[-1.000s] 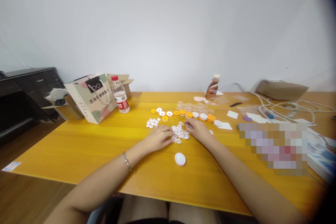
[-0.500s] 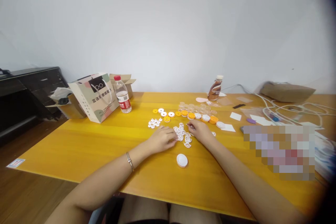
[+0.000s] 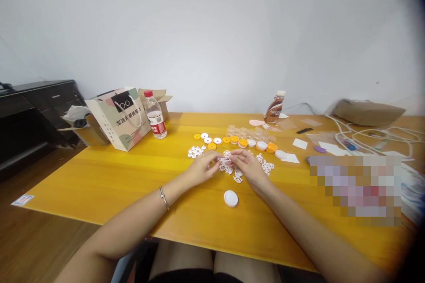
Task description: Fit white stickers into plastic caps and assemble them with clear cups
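My left hand [image 3: 201, 169] and my right hand [image 3: 248, 166] meet fingertip to fingertip above the yellow table [image 3: 109, 181]. Between them they pinch a small white lacy plastic piece [image 3: 226, 154], lifted slightly over a scattered pile of the same white pieces [image 3: 237, 170]. A single white round cap [image 3: 230, 198] lies nearer to me. Behind the hands runs a row of orange and white round caps [image 3: 239, 142], and a smaller cluster of white bits [image 3: 195, 151] sits to the left.
A printed paper bag [image 3: 118, 117], a water bottle [image 3: 155, 116] and a cardboard box stand at the back left. At the back middle is a brown drink bottle [image 3: 275, 108]. White cables [image 3: 368, 138], paper slips and a brown bag lie on the right. Left of the table: a dark cabinet.
Both hands have risen off the pile and come together, now pinching one white piece between them. The camera view has shifted slightly.
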A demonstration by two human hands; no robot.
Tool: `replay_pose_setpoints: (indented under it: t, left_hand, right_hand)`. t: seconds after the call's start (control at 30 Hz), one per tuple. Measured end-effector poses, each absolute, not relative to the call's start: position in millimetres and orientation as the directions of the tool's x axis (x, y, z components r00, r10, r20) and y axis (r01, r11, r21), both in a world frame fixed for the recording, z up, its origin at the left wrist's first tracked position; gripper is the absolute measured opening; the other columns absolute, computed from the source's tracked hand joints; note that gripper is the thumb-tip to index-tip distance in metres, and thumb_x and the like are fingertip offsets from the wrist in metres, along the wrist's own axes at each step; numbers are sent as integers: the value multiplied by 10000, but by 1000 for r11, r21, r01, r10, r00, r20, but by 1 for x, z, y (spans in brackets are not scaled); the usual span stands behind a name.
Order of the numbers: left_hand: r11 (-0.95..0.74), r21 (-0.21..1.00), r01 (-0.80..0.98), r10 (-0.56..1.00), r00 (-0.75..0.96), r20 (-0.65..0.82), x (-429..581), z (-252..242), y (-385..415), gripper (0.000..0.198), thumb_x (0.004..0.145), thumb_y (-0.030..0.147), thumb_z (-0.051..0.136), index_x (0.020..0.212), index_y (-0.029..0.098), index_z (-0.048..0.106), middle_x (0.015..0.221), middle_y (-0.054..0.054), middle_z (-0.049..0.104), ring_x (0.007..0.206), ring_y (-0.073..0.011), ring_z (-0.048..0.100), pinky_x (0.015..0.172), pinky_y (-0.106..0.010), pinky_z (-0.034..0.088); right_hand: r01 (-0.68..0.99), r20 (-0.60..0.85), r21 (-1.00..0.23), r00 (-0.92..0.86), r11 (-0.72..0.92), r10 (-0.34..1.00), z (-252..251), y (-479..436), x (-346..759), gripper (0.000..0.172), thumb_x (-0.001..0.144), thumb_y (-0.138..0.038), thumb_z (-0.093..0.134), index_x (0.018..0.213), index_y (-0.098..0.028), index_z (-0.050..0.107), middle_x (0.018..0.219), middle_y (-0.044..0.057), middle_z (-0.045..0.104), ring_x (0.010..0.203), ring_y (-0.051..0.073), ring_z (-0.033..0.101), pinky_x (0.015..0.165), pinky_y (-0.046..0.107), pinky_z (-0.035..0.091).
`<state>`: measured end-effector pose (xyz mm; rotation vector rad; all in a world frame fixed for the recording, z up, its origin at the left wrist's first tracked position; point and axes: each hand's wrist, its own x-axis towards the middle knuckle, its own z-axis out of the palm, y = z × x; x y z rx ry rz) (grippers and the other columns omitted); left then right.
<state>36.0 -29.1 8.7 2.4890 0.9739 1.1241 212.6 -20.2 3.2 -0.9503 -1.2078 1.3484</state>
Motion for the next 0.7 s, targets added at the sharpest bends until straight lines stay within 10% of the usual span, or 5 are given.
replay_pose_setpoints:
  t: [0.7]
  left_hand:
    - [-771,512,380,635,527,564,32,15,-27,205,853,191,443,993,168,591,873,-65,614,817,-142,557,761,-265,442]
  right_hand:
    - [-306,-162,-912,-345,-274,924,5,-32,209,74,718,-159,646,792,-151,646,788,35,709,733,114,676,742,175,531]
